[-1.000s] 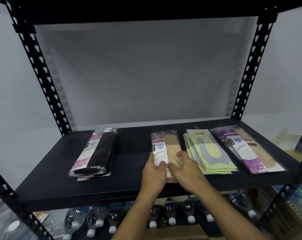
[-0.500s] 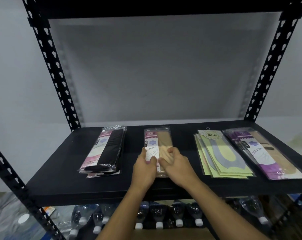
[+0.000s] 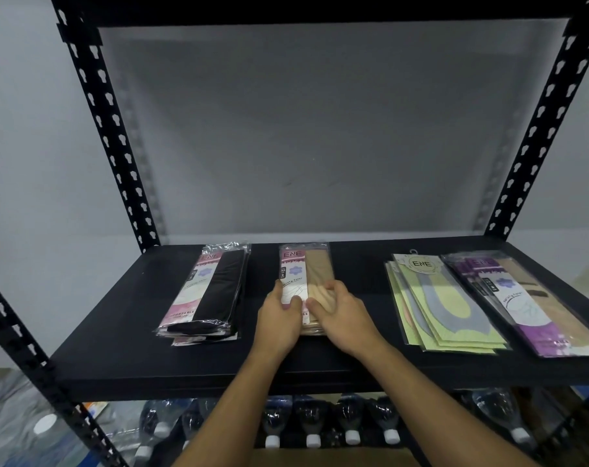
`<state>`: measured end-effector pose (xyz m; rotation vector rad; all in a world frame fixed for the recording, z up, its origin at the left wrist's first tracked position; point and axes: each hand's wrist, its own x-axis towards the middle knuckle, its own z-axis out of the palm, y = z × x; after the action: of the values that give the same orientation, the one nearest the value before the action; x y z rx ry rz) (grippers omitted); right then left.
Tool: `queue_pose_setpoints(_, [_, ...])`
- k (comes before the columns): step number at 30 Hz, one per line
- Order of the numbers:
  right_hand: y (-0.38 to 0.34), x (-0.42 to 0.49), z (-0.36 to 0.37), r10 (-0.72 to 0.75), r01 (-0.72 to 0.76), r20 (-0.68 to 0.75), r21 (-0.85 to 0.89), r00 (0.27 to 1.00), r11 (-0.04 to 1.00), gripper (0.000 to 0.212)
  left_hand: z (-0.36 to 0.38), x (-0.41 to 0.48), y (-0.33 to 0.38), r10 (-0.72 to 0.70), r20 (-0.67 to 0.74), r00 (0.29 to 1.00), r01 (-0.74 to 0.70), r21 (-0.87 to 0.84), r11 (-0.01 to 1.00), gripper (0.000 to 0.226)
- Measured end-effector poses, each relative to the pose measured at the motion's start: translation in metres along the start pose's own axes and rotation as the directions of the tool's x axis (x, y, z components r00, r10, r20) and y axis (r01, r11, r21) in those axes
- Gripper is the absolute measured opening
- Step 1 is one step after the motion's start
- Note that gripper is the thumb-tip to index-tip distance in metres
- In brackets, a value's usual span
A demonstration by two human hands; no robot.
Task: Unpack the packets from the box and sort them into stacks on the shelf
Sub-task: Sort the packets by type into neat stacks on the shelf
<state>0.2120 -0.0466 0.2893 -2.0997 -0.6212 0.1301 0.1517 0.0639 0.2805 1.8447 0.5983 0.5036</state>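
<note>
Risk: left hand and right hand both grip beige packet stack toward shelf front edge; slick wrappers may slide and splay on release.

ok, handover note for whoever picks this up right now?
Left hand and right hand: both grip the beige stack, mid-shelf, near its front end.
On the shelf, left to right: black stack, beige stack, green-grey stack, purple stack.
Done: four sorted stacks laid out.
Left: probably square up the beige stack and let go; the box is out of view, so remaining packets unknown.
</note>
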Motion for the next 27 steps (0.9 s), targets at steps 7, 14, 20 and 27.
queue_pose_setpoints(7, [0.001,0.0,-0.002,-0.005,0.005,-0.016,0.0,1.0,1.0,0.05,-0.003,0.001,0.002,0.042,0.004,0.999,-0.042,0.053,0.998,0.034])
queue_pose_setpoints(14, [-0.003,-0.017,-0.024,-0.068,0.07,-0.075,0.02,0.995,0.997,0.047,-0.01,-0.012,0.008,0.127,-0.019,0.992,-0.124,0.105,0.987,0.046])
queue_pose_setpoints(20, [0.014,-0.044,-0.062,-0.075,0.078,-0.174,0.012,0.982,0.997,0.051,0.008,-0.045,0.031,0.318,0.021,0.948,-0.315,0.212,0.925,0.044])
queue_pose_setpoints(27, [0.058,-0.075,-0.136,-0.026,0.012,-0.363,-0.04,0.931,0.999,0.039,0.083,-0.079,0.066,0.396,0.16,0.904,-0.409,0.054,0.911,0.041])
